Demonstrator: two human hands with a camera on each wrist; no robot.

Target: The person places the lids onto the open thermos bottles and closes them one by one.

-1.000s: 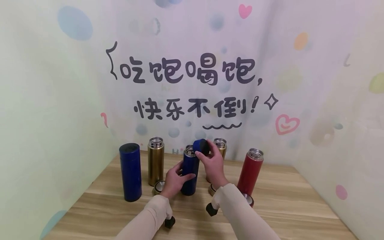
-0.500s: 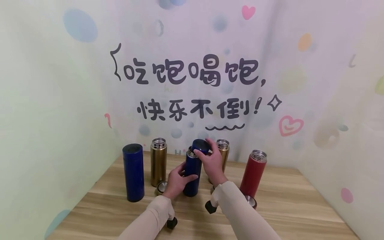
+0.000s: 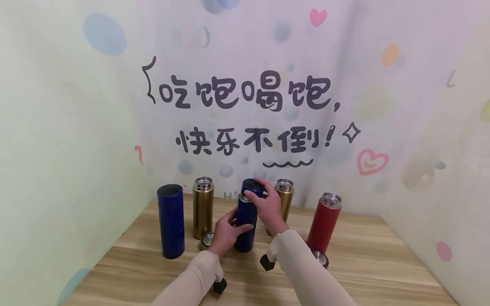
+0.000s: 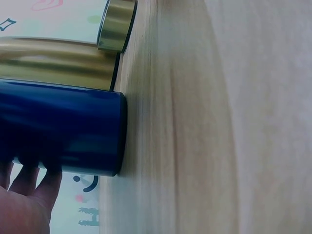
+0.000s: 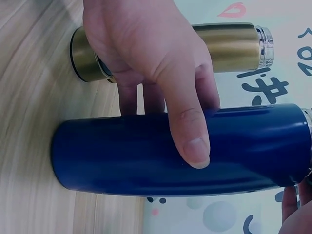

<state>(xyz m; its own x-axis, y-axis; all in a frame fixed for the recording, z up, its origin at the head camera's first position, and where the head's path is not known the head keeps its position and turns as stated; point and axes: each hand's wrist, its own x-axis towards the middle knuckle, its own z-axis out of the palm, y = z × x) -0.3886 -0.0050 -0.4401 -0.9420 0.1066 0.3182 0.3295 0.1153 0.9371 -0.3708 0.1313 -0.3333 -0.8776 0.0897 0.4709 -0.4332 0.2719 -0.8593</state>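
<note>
A blue thermos bottle [image 3: 246,214] stands upright on the wooden table. My left hand [image 3: 225,233] grips its body, with the thumb across the near side; in the right wrist view this hand [image 5: 151,48] wraps the blue wall from behind. Above the mouth, my right hand [image 3: 270,208] holds a blue lid with a dark top [image 3: 250,185] between thumb and fingers. A strip of the steel neck shows under the lid's left edge, and I cannot tell whether lid and neck touch. The left wrist view shows the bottle's base [image 4: 87,131] on the table.
Another blue thermos, capped [image 3: 171,221], stands at the left. Two uncapped gold thermoses [image 3: 203,210] [image 3: 285,197] stand behind, and an uncapped red one [image 3: 324,225] at the right. A gold lid [image 3: 206,240] and a red-edged lid [image 3: 320,258] lie on the table [image 3: 367,272].
The right hand has brought the blue lid left and over the bottle's mouth, turning it from tilted to nearly level. The left hand keeps its grip. The head view has shifted slightly.
</note>
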